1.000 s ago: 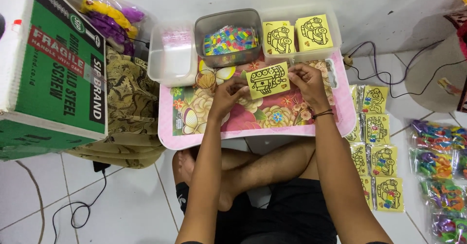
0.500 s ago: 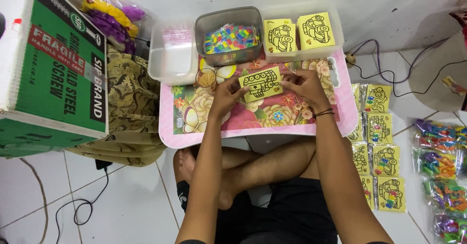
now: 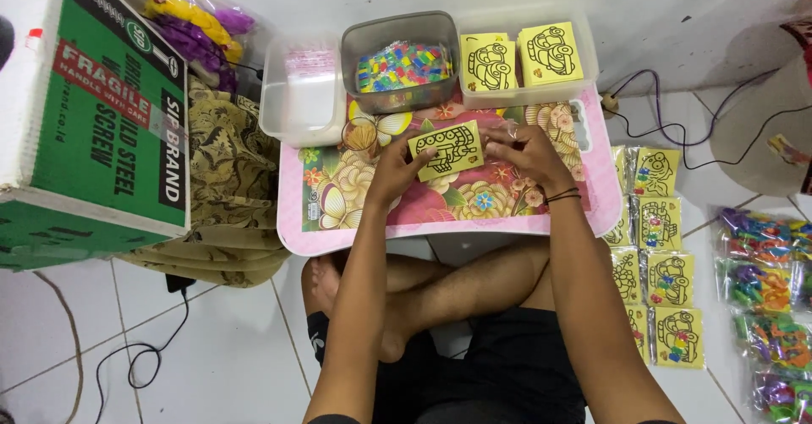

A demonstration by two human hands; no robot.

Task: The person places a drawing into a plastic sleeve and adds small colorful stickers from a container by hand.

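Pinching yellow card [image 3: 446, 150] edges (both hands [image 3: 396, 170])

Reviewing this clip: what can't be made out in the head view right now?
- Right hand fingertips: tucked at the yellow card edge, grip unclear.
- Clear bin contents: too faint to tell.
- Small pieces in the grey bin: too small to identify.
- Packets at right: cut off by the frame edge.
- Cloth pile: partly hidden under the green box.

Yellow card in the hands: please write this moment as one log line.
left hand: holds yellow card at left edge | right hand: holds its right edge | card: above pink floral tray table | behind: grey tub of coloured pieces
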